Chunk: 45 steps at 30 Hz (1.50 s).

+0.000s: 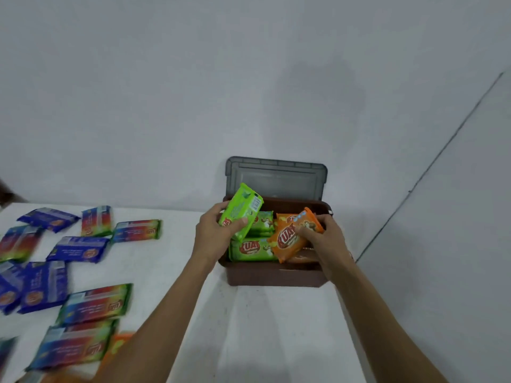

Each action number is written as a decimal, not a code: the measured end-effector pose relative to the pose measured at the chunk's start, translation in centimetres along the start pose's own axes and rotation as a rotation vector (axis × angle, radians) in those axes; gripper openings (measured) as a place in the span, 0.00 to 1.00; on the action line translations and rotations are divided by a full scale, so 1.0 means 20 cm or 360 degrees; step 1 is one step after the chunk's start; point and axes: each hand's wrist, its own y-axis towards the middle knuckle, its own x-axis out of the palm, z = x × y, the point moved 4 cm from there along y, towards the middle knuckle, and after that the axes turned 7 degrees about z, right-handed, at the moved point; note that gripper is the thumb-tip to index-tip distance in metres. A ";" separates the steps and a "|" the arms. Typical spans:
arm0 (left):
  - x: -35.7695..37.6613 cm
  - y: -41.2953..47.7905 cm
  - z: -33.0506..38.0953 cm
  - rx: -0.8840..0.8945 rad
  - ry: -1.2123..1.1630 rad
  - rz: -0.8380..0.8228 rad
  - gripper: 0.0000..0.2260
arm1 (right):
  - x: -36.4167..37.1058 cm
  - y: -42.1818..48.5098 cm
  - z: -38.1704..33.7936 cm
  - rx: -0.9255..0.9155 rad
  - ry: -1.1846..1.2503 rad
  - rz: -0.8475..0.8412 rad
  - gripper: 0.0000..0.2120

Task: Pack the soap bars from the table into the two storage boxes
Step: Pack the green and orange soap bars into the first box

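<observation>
A brown storage box [276, 276] stands at the table's far right corner, its grey lid [276, 179] tilted up against the wall. Inside lie green soap bars [250, 248] on the left. My left hand [213, 234] grips a green soap bar [242, 210] held upright over the box's left side. My right hand [323, 239] holds an orange soap bar [289, 239], tilted, over the box's right half. Only one box is in view.
Several blue soap bars [78, 248] and rainbow-striped soap bars [95, 304] lie scattered on the white table [171, 261] at the left. An orange pack [121, 341] shows near my left forearm. The wall stands close behind the box; the table's right edge runs just beside it.
</observation>
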 end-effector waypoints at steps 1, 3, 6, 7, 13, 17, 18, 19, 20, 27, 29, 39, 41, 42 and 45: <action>0.04 0.01 0.00 0.0046 0.0074 0.0017 0.20 | -0.03 0.03 0.01 -0.0005 -0.0033 0.0026 0.16; 0.10 0.01 0.01 0.0129 0.0205 0.0047 0.20 | -0.08 0.07 0.03 -0.0019 -0.0102 0.0063 0.19; 0.15 -0.01 0.00 0.0252 0.0390 0.0077 0.20 | -0.13 0.14 0.08 -0.0017 -0.0192 0.0066 0.19; 0.15 -0.01 -0.01 0.0282 0.0438 0.0082 0.20 | -0.14 0.16 0.09 -0.0008 -0.0237 0.0054 0.18; 0.15 -0.02 -0.02 0.0314 0.0536 0.0161 0.21 | -0.16 0.23 0.09 -0.0215 -0.1076 0.0074 0.18; 0.15 -0.02 -0.03 0.0332 0.0582 0.0190 0.21 | -0.16 0.25 0.08 -0.0278 -0.1365 0.0049 0.20; 0.15 -0.02 -0.03 0.0338 0.0585 0.0188 0.21 | -0.15 0.25 0.07 -0.0300 -0.1419 0.0032 0.21; 0.15 -0.02 -0.03 0.0337 0.0585 0.0184 0.21 | -0.14 0.25 0.07 -0.0320 -0.1477 0.0012 0.21; 0.16 -0.02 -0.03 0.0336 0.0587 0.0182 0.22 | -0.14 0.26 0.07 -0.0334 -0.1544 0.0003 0.21; 0.16 -0.03 -0.03 0.0303 0.0543 0.0155 0.21 | -0.07 0.20 0.02 -0.0634 -0.2188 0.0024 0.16; 0.15 -0.02 -0.04 0.0224 0.0441 0.0142 0.20 | -0.05 0.15 -0.01 -0.0863 -0.2321 0.0124 0.16; 0.13 0.00 0.00 -0.0093 -0.0207 -0.0204 0.15 | 0.07 0.21 -0.14 -0.0622 -0.0621 -0.0309 0.13; 0.14 0.00 0.00 -0.0117 -0.0169 -0.0295 0.15 | 0.11 0.20 -0.13 -0.0653 -0.0532 -0.0351 0.13; 0.14 0.00 0.00 -0.0115 -0.0141 -0.0336 0.16 | 0.12 0.20 -0.12 -0.0715 -0.0552 -0.0345 0.12; 0.15 0.01 0.00 -0.0079 -0.0143 -0.0377 0.20 | 0.15 0.19 -0.08 -0.0523 -0.0407 -0.0414 0.12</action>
